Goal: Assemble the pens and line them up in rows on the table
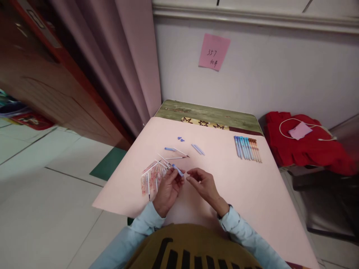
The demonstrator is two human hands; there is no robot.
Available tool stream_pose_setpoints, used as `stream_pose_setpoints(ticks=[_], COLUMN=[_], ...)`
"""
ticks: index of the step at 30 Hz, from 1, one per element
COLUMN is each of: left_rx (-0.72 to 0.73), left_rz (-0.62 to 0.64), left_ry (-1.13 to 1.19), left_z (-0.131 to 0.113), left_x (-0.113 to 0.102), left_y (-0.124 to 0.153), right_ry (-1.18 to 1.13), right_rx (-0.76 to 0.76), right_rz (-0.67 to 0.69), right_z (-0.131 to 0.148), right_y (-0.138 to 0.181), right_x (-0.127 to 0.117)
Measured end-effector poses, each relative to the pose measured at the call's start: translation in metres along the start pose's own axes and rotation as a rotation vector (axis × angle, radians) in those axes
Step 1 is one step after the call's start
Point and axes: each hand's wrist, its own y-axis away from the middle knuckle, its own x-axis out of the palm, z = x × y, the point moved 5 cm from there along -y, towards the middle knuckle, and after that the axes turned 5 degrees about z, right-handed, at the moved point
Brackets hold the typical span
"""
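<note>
My left hand [168, 188] is closed around a blue pen barrel [177, 170] held just above the pink table cover [252, 194]. My right hand [203, 184] hovers beside it, fingers curled in a pinch near the barrel's tip; what it pinches is too small to make out. Left of my left hand lies a packet of refills [151, 178]. Beyond the hands lie loose refills and a pen part [175, 151], two blue barrels [198, 149] and small blue caps [181, 139].
A row of several finished pens [248, 148], blue and orange, lies at the far right of the cover. A pink note [213, 51] hangs on the wall. A red cloth with a white cable [305, 144] lies on a seat to the right. A curtain and wooden cabinet stand at left.
</note>
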Motion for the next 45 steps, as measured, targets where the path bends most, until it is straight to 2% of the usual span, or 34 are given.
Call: stream_pose_setpoints(ticks=[5, 8, 10, 16, 21, 27, 30, 34, 37, 39, 41, 42, 45], left_rx=[0.024, 0.077, 0.092, 0.071, 0.114, 0.153, 0.135, 0.229, 0.314, 0.417, 0.487, 0.486, 0.422], left_rz=[-0.115, -0.116, -0.111, -0.143, -0.150, -0.208, -0.204, -0.170, -0.147, -0.132, -0.089, -0.053, -0.061], left_ry=[0.030, 0.061, 0.082, 0.066, -0.065, -0.134, -0.221, -0.564, -1.028, -1.415, -1.734, -1.863, -2.099], left_z=[-0.030, -0.046, -0.051, -0.049, -0.063, -0.087, -0.093, -0.115, -0.135, -0.143, -0.140, -0.135, -0.119], left_x=[-0.027, -0.039, -0.043, -0.050, -0.054, -0.057, -0.063, -0.068, -0.062, -0.049, -0.033, -0.027, -0.021], left_y=[0.003, 0.008, 0.012, 0.022, 0.017, 0.009, 0.006, -0.012, -0.041, -0.065, -0.090, -0.102, -0.128], right_ry=[0.341, 0.537, 0.604, 0.792, 0.978, 1.099, 1.071, 0.965, 0.899, 0.837, 0.776, 0.746, 0.648], right_rx=[-0.001, -0.016, -0.026, -0.089, -0.062, -0.071, -0.113, -0.114, -0.042, -0.008, 0.023, 0.037, 0.066], right_rz=[-0.147, -0.142, -0.086, 0.063, 0.158, 0.210, 0.146, -0.037, -0.060, -0.073, -0.113, -0.138, -0.206], right_z=[-0.018, -0.022, -0.022, -0.010, -0.004, -0.010, -0.001, 0.013, 0.013, 0.010, 0.007, 0.005, 0.003], right_y=[-0.021, -0.045, -0.063, -0.112, -0.146, -0.157, -0.153, -0.132, -0.104, -0.084, -0.064, -0.055, -0.032], right_x=[-0.031, -0.037, -0.028, 0.019, 0.051, 0.075, 0.071, 0.036, 0.002, -0.017, -0.031, -0.037, -0.048])
